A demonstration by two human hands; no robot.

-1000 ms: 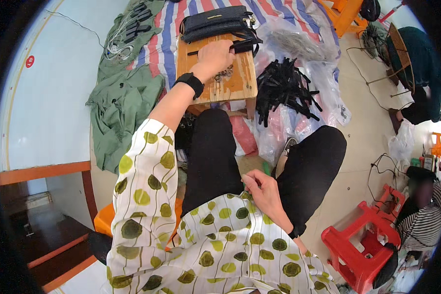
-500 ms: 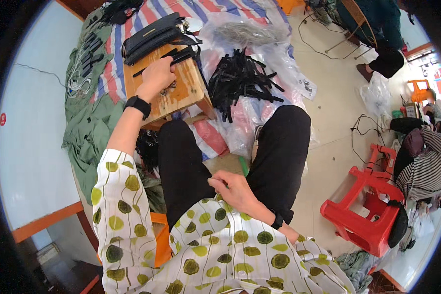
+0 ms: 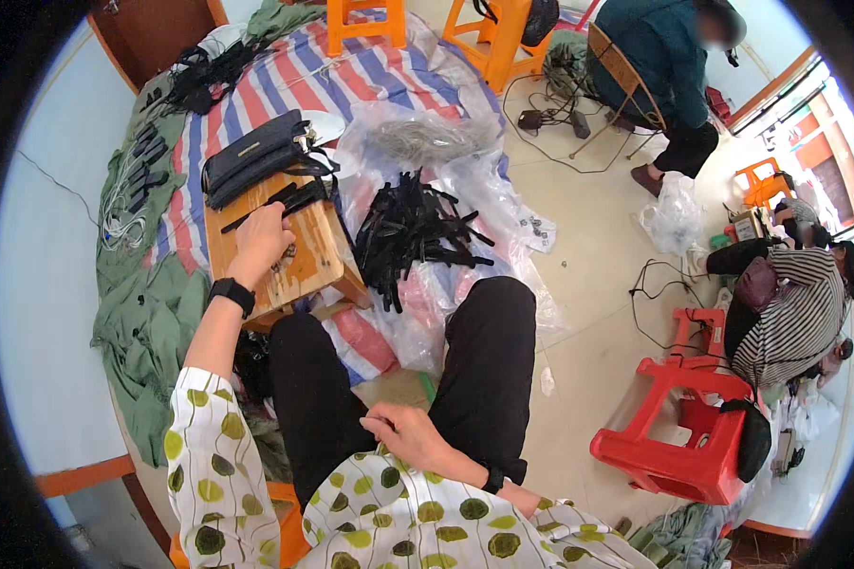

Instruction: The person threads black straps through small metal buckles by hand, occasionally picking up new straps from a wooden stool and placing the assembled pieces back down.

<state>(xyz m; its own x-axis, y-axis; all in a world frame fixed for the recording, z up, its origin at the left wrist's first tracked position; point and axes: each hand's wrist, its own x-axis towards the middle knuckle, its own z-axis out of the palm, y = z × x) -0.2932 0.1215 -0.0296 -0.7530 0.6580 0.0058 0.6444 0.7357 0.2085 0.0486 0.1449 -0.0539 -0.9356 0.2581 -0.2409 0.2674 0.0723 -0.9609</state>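
My left hand [image 3: 262, 239] is over the wooden stool [image 3: 304, 248], its fingers closed around a thin black strip [image 3: 234, 226]. More black strips [image 3: 304, 196] lie just beyond the fingertips, in front of a dark handbag [image 3: 254, 159] on the stool's far end. Some small metal-looking bits show beside the hand, too small to name. In my lap rests my right hand [image 3: 410, 438], fingers curled in; whatever they may hold is hidden. A heap of black strips [image 3: 408, 232] lies on clear plastic sheeting [image 3: 503, 204] to the right of the stool.
Red-white-blue striped sheeting [image 3: 304, 81] and green cloth [image 3: 147, 322] cover the floor at left. Red plastic stools [image 3: 650, 408] stand at right beside black cables [image 3: 640, 303]. One person [image 3: 650, 66] sits at far right; another in stripes [image 3: 792, 318] is nearer.
The whole view has shifted, so the stool and strips sit lower and farther left, and more of the far room shows. Both hands keep about the same places on the stool and lap.
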